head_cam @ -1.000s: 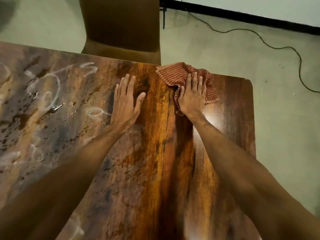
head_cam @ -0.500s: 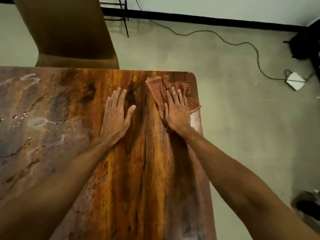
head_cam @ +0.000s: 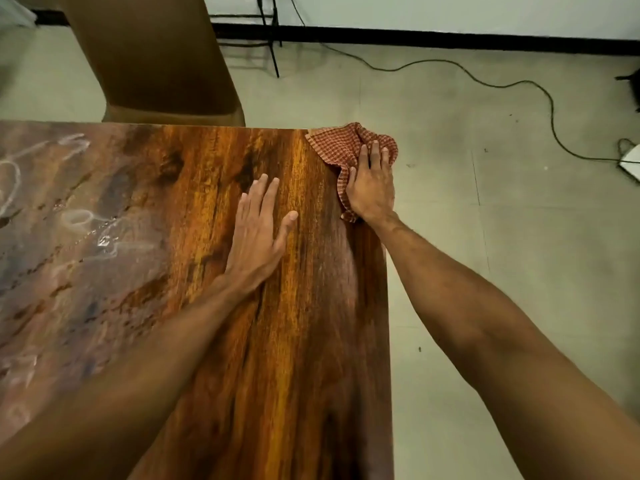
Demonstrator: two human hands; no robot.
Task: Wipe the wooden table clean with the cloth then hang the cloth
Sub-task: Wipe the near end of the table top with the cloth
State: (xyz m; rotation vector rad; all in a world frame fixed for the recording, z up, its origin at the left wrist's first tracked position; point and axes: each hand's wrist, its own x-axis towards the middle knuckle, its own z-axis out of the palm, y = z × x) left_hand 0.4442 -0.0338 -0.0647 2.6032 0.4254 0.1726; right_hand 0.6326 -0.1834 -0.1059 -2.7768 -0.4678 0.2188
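Note:
The wooden table (head_cam: pixel 194 209) fills the lower left of the head view, with white smears and wet streaks on its left part. A red checked cloth (head_cam: pixel 337 145) lies bunched on the far right corner, partly over the edge. My right hand (head_cam: pixel 370 188) presses flat on the cloth, fingers spread over it. Flat on the bare wood to its left rests my left hand (head_cam: pixel 258 230), fingers apart and holding nothing.
A brown chair (head_cam: pixel 156 60) stands behind the table's far edge. A black cable (head_cam: pixel 512 85) snakes across the pale floor to a white adapter (head_cam: pixel 628 162) at the right. A black metal stand (head_cam: pixel 273 46) is near the wall.
My right hand has pushed the cloth away from me and rightward, up to the far right corner, where it overhangs the edge. The left hand stays flat on the wood.

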